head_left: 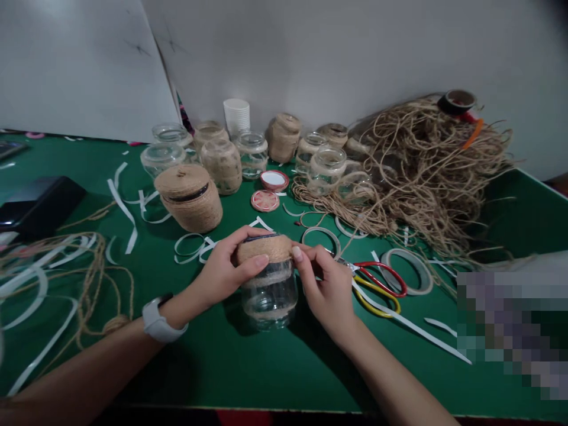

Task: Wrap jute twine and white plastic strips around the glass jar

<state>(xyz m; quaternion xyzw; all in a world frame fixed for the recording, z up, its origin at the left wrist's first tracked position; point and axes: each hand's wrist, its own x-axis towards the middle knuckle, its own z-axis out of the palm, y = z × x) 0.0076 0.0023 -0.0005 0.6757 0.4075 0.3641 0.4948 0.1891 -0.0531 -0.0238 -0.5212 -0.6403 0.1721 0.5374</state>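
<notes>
A clear glass jar (270,299) has brown twine (268,247) wound around its upper part, with a dark rim above. My left hand (231,257) is wrapped round the twine-covered top from the left, its thumb across the front. At the jar's right side, my right hand (323,284) pinches the twine between thumb and index finger. A strand trails from there toward the upper right. Behind and left of my left hand stands a twine-wrapped jar with a wrapped lid (189,201).
Glass and wrapped jars (220,165) line the back, with paper cups (236,115). Two lids (265,200) lie before them. A large twine heap (426,160) fills the right back. Red and yellow scissors (381,281), tape rolls (407,271) and white strips (122,207) lie around.
</notes>
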